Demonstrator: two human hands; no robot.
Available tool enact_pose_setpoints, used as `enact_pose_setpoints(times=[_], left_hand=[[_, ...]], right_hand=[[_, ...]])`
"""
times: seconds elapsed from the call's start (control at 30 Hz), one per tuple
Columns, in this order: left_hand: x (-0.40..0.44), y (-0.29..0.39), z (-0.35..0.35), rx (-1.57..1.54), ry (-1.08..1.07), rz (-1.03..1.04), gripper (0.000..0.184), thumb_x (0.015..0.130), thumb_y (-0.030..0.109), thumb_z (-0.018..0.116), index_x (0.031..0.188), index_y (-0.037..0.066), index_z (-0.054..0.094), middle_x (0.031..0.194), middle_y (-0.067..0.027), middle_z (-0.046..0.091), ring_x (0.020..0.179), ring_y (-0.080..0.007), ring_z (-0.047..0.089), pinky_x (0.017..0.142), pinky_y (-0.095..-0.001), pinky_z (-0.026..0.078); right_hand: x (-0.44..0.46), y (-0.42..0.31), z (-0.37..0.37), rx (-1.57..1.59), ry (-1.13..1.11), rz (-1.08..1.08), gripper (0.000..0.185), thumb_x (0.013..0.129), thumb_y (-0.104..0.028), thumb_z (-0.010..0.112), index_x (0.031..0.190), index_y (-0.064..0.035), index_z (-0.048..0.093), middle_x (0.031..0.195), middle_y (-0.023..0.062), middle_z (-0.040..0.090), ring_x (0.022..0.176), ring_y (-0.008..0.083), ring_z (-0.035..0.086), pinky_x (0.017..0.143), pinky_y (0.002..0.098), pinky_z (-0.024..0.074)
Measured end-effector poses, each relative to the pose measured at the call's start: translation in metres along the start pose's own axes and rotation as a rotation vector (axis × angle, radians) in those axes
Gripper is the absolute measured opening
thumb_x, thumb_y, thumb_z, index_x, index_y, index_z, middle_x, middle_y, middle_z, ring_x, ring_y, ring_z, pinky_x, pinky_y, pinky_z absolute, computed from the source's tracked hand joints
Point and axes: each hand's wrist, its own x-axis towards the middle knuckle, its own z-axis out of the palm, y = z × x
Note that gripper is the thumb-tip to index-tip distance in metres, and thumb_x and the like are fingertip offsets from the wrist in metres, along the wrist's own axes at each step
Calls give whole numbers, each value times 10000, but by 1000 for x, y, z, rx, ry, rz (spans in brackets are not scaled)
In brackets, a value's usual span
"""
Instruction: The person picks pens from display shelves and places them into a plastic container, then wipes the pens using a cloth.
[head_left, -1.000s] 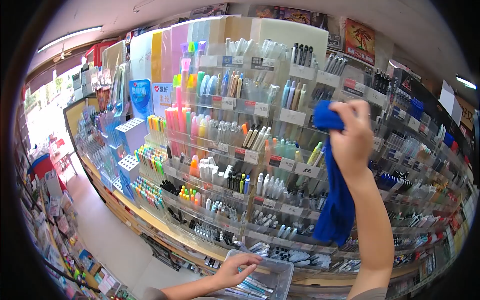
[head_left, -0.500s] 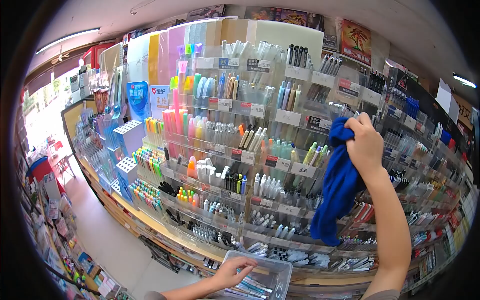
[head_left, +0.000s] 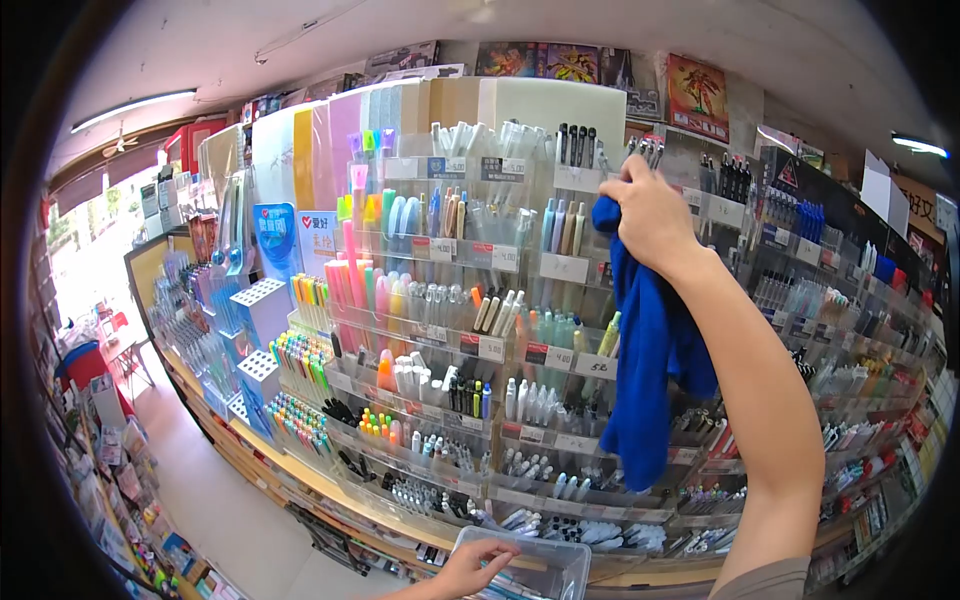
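Observation:
A blue cloth (head_left: 642, 370) hangs from my right hand (head_left: 655, 215), whose fingers are closed on its top end. That hand is in front of the upper rows of the clear pen rack (head_left: 400, 245), close to black pens (head_left: 577, 147) and a blank white label. The cloth drapes down over several lower tiers and hides the pens behind it. Low in the view, my left hand (head_left: 472, 568) is at the left rim of a clear plastic bin (head_left: 573, 570), fingers extended and holding nothing. Pens (head_left: 508, 587) lie inside the bin.
Tiers of pens and highlighters (head_left: 350, 275) with price tags fill the rack. Blue-white holder boxes (head_left: 262, 300) stand at its left. A wooden ledge (head_left: 330, 480) runs below. Goods shelves (head_left: 110, 470) line the far left beside the aisle floor (head_left: 190, 440).
My right hand has moved up and left with the blue cloth, towards the upper rows. The view has tilted slightly upward, and my left hand and the bin appear lower.

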Motion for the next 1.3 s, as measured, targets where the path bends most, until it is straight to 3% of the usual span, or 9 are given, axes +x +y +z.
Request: enact_pose_setpoints(times=[0.17,0.27,0.43,0.8,0.93,1.0,1.07,1.13,1.3], left_hand=[[1,-5,1,55,5,4,173,868,136,519,966,31,614,917,-57,634,838,-110,583,727,-239,465],[2,2,0,52,-41,0,174,868,139,519,967,32,615,911,-60,635,829,-114,587,721,-242,469],[2,0,0,84,-40,23,176,868,146,520,963,35,618,899,-59,638,829,-120,590,715,-248,468],[1,3,-3,81,-31,-17,175,868,144,520,954,28,618,892,-58,639,819,-116,590,713,-247,469],[2,7,-3,59,-38,-19,174,866,139,520,952,24,618,885,-63,640,816,-123,595,717,-250,472],[3,9,-1,67,-35,0,174,864,148,521,951,28,611,877,-68,639,799,-141,602,712,-259,476],[3,10,0,76,-46,6,171,862,142,521,946,25,612,878,-70,639,802,-144,604,715,-261,476],[4,9,1,84,-64,2,166,859,121,522,938,13,620,888,-70,641,825,-131,600,725,-256,474],[-1,8,0,97,-60,-49,169,858,116,517,930,-1,616,891,-78,641,828,-132,596,732,-258,469]], right_hand=[[13,4,-9,558,-472,22,340,696,-263,560,880,19,611,865,219,607,851,336,568,788,346,435],[16,4,-15,457,-611,-37,381,719,-311,599,895,26,586,872,186,605,811,293,563,776,315,425],[17,9,-5,458,-640,-75,276,711,-208,669,833,21,577,817,193,584,809,312,555,745,350,419],[10,40,-34,272,-629,-216,363,594,-215,717,840,5,565,867,149,589,861,291,551,768,327,420],[5,41,-37,601,-427,-15,328,685,-153,674,941,5,545,866,155,591,865,317,554,788,334,415],[-5,23,-32,608,3,-58,225,694,-124,661,869,-22,562,803,130,587,808,299,559,727,329,424],[-16,3,-22,334,239,-317,153,683,-109,620,823,-63,575,830,93,574,822,270,543,719,339,408],[-40,-9,-4,-1,214,-392,113,670,-95,565,782,-100,578,867,57,538,854,236,502,724,348,378],[-68,3,2,-92,291,-215,72,659,-78,529,721,-99,560,818,38,467,841,222,449,715,346,351]])
